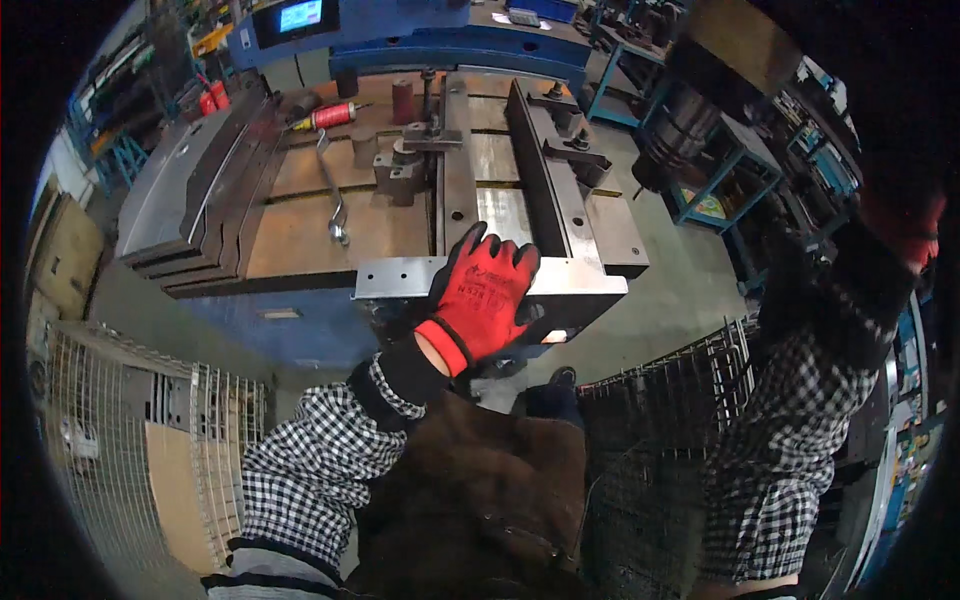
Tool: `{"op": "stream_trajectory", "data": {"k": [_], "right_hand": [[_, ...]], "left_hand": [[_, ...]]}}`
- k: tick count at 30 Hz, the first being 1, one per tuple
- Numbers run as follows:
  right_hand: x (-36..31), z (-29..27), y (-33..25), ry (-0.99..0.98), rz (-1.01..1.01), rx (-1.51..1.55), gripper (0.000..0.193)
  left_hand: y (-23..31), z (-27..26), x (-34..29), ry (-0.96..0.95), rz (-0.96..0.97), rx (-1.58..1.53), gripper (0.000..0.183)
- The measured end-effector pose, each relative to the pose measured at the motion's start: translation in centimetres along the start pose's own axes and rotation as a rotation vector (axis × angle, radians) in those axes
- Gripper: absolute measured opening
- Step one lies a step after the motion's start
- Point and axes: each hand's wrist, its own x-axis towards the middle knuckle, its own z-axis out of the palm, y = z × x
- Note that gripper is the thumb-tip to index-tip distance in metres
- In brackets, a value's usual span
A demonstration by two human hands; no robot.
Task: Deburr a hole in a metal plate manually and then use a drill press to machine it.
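My left hand [487, 290], in a red glove with black fingertips, lies over a pale steel bar [590, 275] at the front of the machine table. Its fingers bend over the bar's far edge and the thumb rests along the near side. Behind the bar, two long steel rails [548, 165] run away from me, with bolts and clamps [432, 140] on them. Raised at the far right is my right hand [915, 225], also red-gloved. Deep shadow hides its fingers and whatever they touch.
A double-ended wrench [332, 190] and a red-and-yellow bottle [328, 117] lie on the table. Stacked steel plates [200, 190] fill its left side. A dark cylindrical machine head [680, 130] hangs at right. Wire baskets [150, 430] stand either side of me; a lit screen [300, 15] is behind.
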Motion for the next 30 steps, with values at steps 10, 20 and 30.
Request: {"op": "stream_trajectory", "data": {"k": [10,20,30], "right_hand": [[-2.1,-0.5,0.2,0.014,-0.020,-0.016,0.065],[-1.8,-1.1,-0.2,0.016,-0.069,-0.012,0.066],[-1.0,0.0,-0.2,-0.001,-0.063,-0.024,0.066]], "left_hand": [[0.5,0.4,0.2,-0.004,-0.039,0.035,0.073],[0.1,0.7,0.3,-0.030,-0.035,0.087,0.075],[-0.1,0.9,-0.1,0.017,-0.028,0.024,0.075]]}}
